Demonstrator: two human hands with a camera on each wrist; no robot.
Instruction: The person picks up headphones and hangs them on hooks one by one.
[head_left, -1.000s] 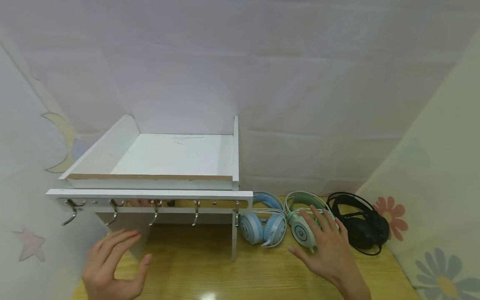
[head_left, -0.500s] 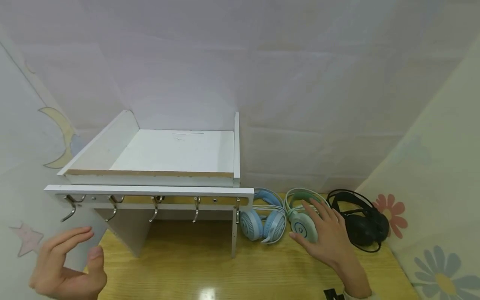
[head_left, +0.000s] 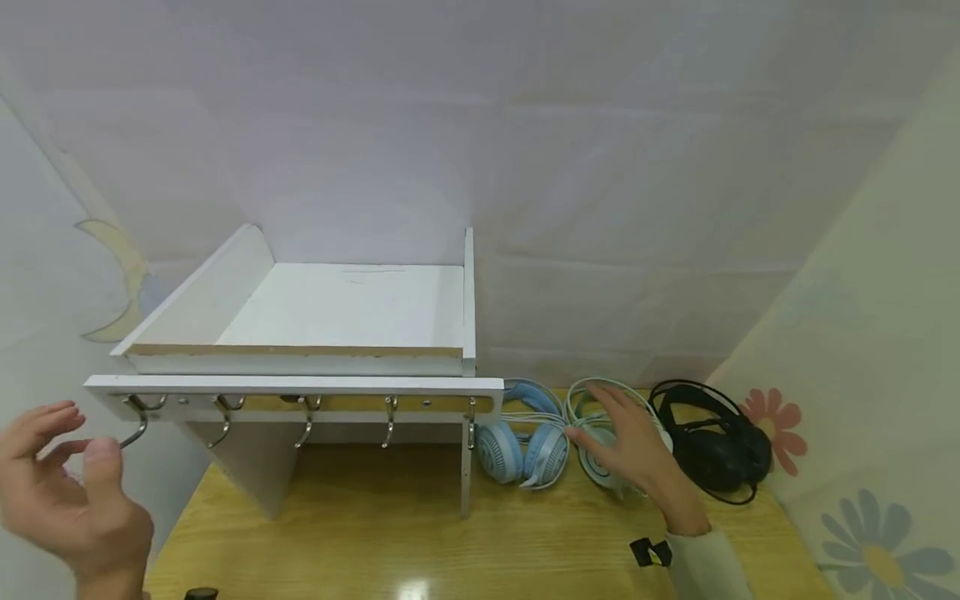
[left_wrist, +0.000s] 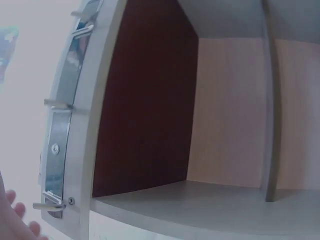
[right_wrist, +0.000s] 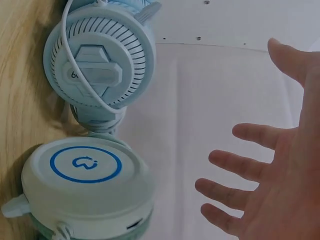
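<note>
My left hand (head_left: 82,500) is raised at the left end of a white shelf (head_left: 292,385), fingers loosely bent and holding nothing. Its fingertips are beside the leftmost metal hook (head_left: 137,417) on the shelf's front rail. My right hand (head_left: 637,446) reaches over pale green headphones (head_left: 596,468), hiding part of them. In the right wrist view its fingers are spread, apart from the green ear cup (right_wrist: 92,192). Blue headphones (head_left: 500,452) lie on the table just left of the green pair, cables bundled around them.
Black headphones (head_left: 716,460) lie right of the green ones, near the right wall. The shelf has an open top tray (head_left: 352,308) and several hooks along the front. Patterned cloth walls enclose the wooden table (head_left: 420,542). A dark object (head_left: 201,593) shows at the bottom edge.
My left hand has moved left and up, from in front of the shelf to beside the leftmost hook. My right hand has shifted slightly left and forward over the green headphones.
</note>
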